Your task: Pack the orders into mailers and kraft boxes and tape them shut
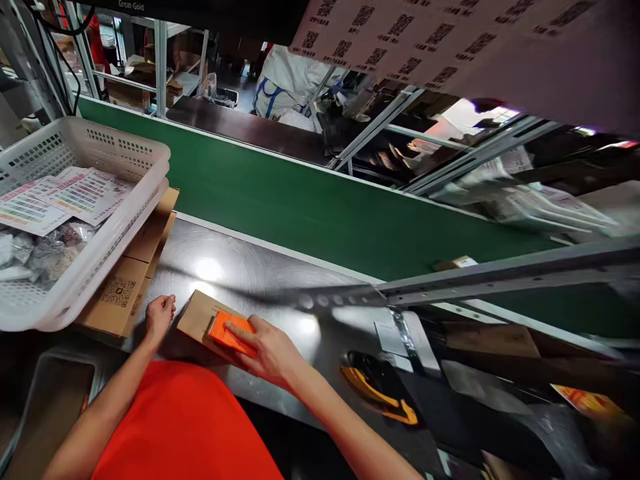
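My right hand (pixel 265 347) is closed around a flat orange plastic tool (pixel 231 331) and presses it on the top of a small brown cardboard box (pixel 197 316). The tool's exact kind does not show. The box lies on the metal table close to my body. Just left of it, my left hand (pixel 161 315) is curled, with thumb and fingers together; anything inside them is too small or hidden to make out. Flat cardboard boxes (pixel 123 287) with a printed code lie beyond my left hand, under a white plastic basket (pixel 150 177).
The basket holds printed sheets (pixel 75 193) and small bagged items. A black-and-yellow handheld device (pixel 380 387) lies to the right on the metal table (pixel 240 260). Behind runs a green conveyor belt (pixel 300 220). A metal bar (pixel 500 270) crosses at right; a code sheet (pixel 400 40) hangs overhead.
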Motion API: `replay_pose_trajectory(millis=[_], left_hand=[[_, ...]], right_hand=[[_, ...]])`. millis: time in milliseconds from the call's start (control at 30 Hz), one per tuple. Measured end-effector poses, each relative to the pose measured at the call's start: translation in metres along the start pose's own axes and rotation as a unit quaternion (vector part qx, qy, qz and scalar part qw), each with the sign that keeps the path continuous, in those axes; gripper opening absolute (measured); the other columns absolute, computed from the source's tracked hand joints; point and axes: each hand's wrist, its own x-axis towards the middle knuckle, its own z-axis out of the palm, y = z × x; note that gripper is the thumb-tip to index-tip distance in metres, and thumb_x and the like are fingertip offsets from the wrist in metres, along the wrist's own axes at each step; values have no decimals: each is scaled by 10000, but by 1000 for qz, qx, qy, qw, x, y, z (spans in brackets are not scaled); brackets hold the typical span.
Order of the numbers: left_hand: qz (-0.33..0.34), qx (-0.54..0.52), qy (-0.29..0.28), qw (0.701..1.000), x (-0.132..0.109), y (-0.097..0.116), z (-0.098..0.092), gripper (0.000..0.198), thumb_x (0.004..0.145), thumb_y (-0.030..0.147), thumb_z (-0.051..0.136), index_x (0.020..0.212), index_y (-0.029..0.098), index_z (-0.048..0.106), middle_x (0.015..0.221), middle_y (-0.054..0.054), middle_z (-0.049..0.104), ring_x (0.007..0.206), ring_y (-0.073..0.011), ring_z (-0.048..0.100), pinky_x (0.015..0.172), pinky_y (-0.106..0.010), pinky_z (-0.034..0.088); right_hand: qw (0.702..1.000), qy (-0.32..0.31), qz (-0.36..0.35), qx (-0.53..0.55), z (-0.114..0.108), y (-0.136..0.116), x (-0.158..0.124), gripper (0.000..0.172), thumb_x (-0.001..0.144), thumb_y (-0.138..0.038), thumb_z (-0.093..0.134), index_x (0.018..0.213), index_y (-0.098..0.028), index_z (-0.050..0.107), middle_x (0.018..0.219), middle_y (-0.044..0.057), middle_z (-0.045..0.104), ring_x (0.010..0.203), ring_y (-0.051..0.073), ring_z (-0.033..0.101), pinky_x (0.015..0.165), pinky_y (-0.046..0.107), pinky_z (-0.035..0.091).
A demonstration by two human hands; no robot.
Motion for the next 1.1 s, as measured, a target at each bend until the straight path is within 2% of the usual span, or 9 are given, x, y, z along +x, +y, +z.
replay_pose_trajectory(millis=[133, 267, 333, 400, 500, 600, 733, 967, 1100], left_hand=[[3, 68, -40, 997, -3, -2, 9, 284, 929, 404, 636, 917, 157, 776, 1054, -142, 818, 1022, -283, 764, 915, -343, 571], [-9, 161, -68, 985, 0, 18, -1, 321, 958, 262, 633, 1190, 73, 749, 1323, -256, 741, 1233, -339, 719, 1027, -371, 527], [-5, 192, -98, 976, 2, 37, 2, 347, 1050, 289, 498, 1151, 98, 770, 1283, -237, 769, 1226, -311, 731, 1020, -347, 521], [-4, 219, -130, 967, 1, 59, 11, 513, 1115, 400, 358, 1093, 121, 789, 1187, -223, 806, 1177, -309, 757, 985, -351, 536], [-4, 264, -161, 951, -6, 84, 24, 683, 1114, 558, 287, 1111, 96, 790, 1170, -265, 804, 1168, -356, 765, 977, -399, 552], [-4, 298, -176, 938, -14, 97, 26, 768, 1109, 590, 234, 1105, 68, 797, 1196, -304, 786, 1204, -385, 754, 1001, -427, 551], [-8, 336, -187, 923, -17, 102, 19, 803, 1112, 594, 195, 1125, 66, 800, 1206, -292, 788, 1211, -381, 754, 981, -408, 562], [16, 364, -201, 909, -15, 99, 19, 793, 1119, 574, 182, 1149, 77, 799, 1195, -272, 798, 1191, -365, 765, 953, -384, 566], [20, 380, -200, 903, -14, 97, 20, 798, 1118, 583, 172, 1140, 91, 799, 1181, -254, 807, 1182, -351, 768, 942, -365, 563]], right_hand=[[1000, -7, 4, 23, -1, 0, 1, 517, 1012, -429, 648, 1516, -313, 656, 1080, 119, 648, 866, 232, 649, 797, 328, 515], [999, 22, -8, 34, 2, 4, -2, 523, 986, -415, 689, 1496, -297, 681, 1045, 111, 635, 846, 225, 642, 797, 326, 520], [999, 26, -19, 38, 0, 4, -3, 531, 984, -416, 691, 1501, -295, 676, 1043, 108, 635, 843, 220, 639, 802, 321, 521], [999, 4, -17, 34, -6, 1, -1, 538, 986, -418, 684, 1511, -300, 666, 1056, 110, 640, 851, 221, 643, 808, 321, 519], [998, -57, 11, 17, -20, -6, 1, 555, 999, -472, 660, 1536, -334, 636, 1081, 116, 656, 809, 218, 643, 767, 316, 497], [995, -94, 22, 2, -30, -2, -9, 540, 1013, -553, 621, 1523, -374, 641, 1089, 115, 665, 742, 204, 629, 713, 308, 460], [995, -96, 26, -18, -25, 29, -57, 534, 977, -480, 676, 1500, -372, 663, 1064, 100, 662, 709, 190, 628, 669, 286, 427], [996, -79, 31, -34, 10, 103, -172, 524, 951, -357, 674, 1474, -348, 692, 1046, 95, 669, 822, 222, 710, 715, 296, 509], [994, -85, 68, -27, 33, 121, -201, 526, 915, -310, 697, 1438, -363, 717, 1025, 87, 683, 836, 235, 722, 704, 299, 522]])
